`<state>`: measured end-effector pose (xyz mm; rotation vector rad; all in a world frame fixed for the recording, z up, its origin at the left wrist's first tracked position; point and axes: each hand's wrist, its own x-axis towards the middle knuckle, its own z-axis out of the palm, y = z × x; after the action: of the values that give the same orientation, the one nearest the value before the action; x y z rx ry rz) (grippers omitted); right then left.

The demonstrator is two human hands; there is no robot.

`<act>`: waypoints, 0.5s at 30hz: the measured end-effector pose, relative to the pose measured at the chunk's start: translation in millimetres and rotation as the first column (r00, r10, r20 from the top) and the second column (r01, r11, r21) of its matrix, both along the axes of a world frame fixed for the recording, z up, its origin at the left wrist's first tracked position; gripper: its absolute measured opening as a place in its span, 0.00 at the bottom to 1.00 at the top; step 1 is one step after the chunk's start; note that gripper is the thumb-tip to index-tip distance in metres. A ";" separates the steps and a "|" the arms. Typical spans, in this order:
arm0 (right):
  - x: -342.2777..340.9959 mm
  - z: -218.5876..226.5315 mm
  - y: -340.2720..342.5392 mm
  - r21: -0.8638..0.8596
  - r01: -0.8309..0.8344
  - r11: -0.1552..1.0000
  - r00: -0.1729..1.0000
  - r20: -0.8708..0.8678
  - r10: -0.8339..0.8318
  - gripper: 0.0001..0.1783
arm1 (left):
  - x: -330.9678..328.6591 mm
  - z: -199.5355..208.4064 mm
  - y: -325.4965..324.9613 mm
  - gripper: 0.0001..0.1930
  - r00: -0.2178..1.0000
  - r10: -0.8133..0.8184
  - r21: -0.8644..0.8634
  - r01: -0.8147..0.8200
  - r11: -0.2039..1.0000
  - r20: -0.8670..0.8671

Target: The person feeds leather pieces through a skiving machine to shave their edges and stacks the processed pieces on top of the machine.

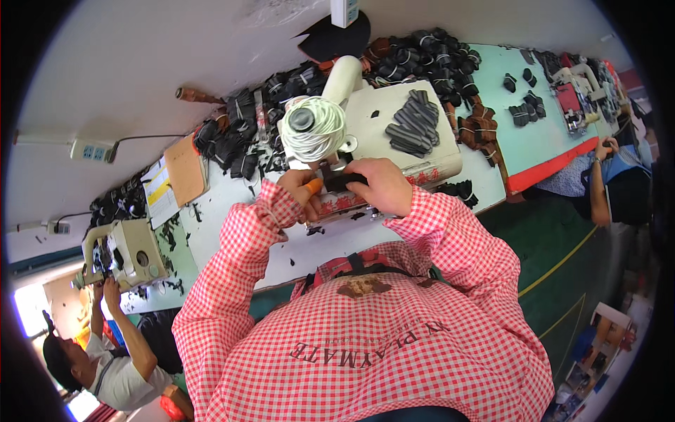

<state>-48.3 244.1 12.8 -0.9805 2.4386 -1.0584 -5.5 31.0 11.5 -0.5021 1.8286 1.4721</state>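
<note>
In front of me stands a cream bench machine (373, 141), with red markings along its front edge. My right hand (387, 186) has its thumb and fingers on a dark piece of material (339, 180) at the machine's working end. To the left of that piece, my left hand (301, 191) has its fingers bent against the machine, and an orange cover sits on one finger. Whatever its fingertips hold is hidden. Pale cord (325, 144) lies coiled around a post above my hands. Several dark grey strips (415, 125) are piled on the machine's flat top.
Bundles of black pieces (422, 60) heap up behind the machine, with brown bundles (479, 126) at its right. Scraps dot the white table (242, 239). A brown clipboard (187, 171) lies left. One co-worker (116, 366) handles another machine (130, 253); another person (598, 179) sits far right.
</note>
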 end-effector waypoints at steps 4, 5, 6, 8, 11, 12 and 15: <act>-8.4 12.1 22.4 -0.088 0.200 0.976 0.977 -0.051 -0.205 0.16 | 16.8 0.6 5.4 0.14 1.000 0.011 0.056 -0.011 0.998 -0.008; -15.2 13.5 33.0 -0.213 0.251 0.944 0.941 -0.176 -0.290 0.16 | 21.5 3.7 13.0 0.14 1.000 -0.007 0.093 0.008 0.996 -0.015; -23.2 15.5 43.9 -0.219 0.277 0.935 0.889 -0.311 -0.336 0.16 | 25.8 6.7 21.2 0.13 0.998 -0.063 0.130 0.067 0.989 -0.028; -40.7 12.8 67.7 -0.200 0.321 0.926 0.765 -0.523 -0.377 0.16 | 27.5 9.4 45.7 0.13 0.990 -0.111 0.201 0.126 0.971 -0.088; -51.5 -1.4 89.9 0.022 0.207 0.978 0.777 -0.611 -0.151 0.17 | 25.6 6.8 77.5 0.17 0.949 -0.118 0.194 0.179 0.965 -0.292; -48.4 -2.3 92.5 0.065 0.222 0.973 0.807 -0.572 -0.146 0.19 | 23.6 4.2 85.6 0.19 0.901 -0.096 0.127 0.164 0.978 -0.424; -44.8 8.9 93.8 0.070 0.198 0.978 0.822 -0.555 -0.127 0.23 | 7.9 3.0 99.6 0.26 0.710 -0.070 -0.034 0.065 0.997 -0.701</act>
<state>-93.1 337.9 21.8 -1.1783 3.0584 -0.7225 2.4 130.6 14.6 0.1822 2.3932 1.7493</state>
